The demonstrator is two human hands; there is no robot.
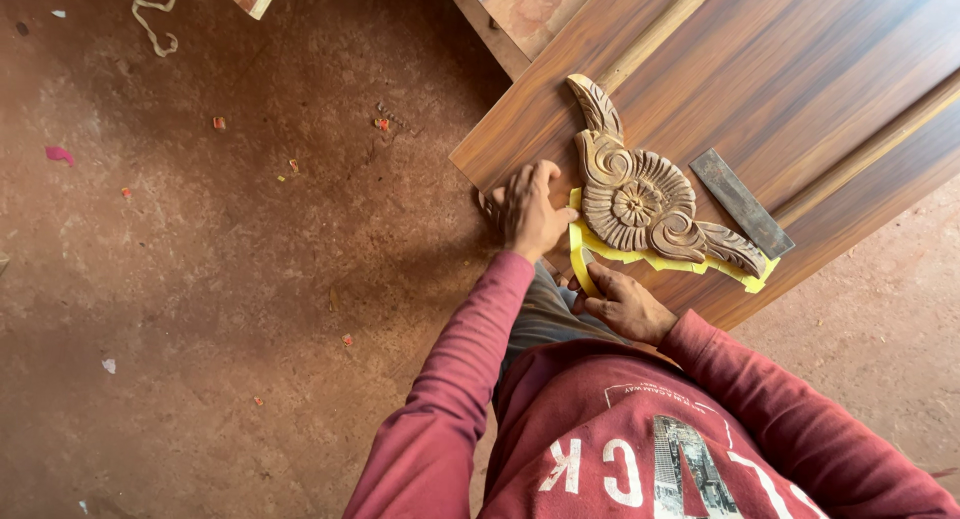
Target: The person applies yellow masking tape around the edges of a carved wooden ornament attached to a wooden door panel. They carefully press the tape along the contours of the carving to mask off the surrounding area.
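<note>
Pressing down w/ left hand (528, 211), flat and spread, on brown laminate wood panel (760, 69) beside carved floral wooden ornament (640, 201), right hand (622, 301) pinching yellow tape strip (585, 247) under ornament's edge; prob. mid-peel, next needs slow steady pull w/o shifting ornament

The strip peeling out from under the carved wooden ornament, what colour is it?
Bright yellow. The strip shows best in the head view, beneath the ornament.

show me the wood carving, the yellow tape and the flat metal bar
wood carving (634, 201), head view, on the round flower at its middle
yellow tape (580, 245), head view, on the strip by the carving's lower left edge
flat metal bar (741, 201), head view, on the middle of its face
</note>
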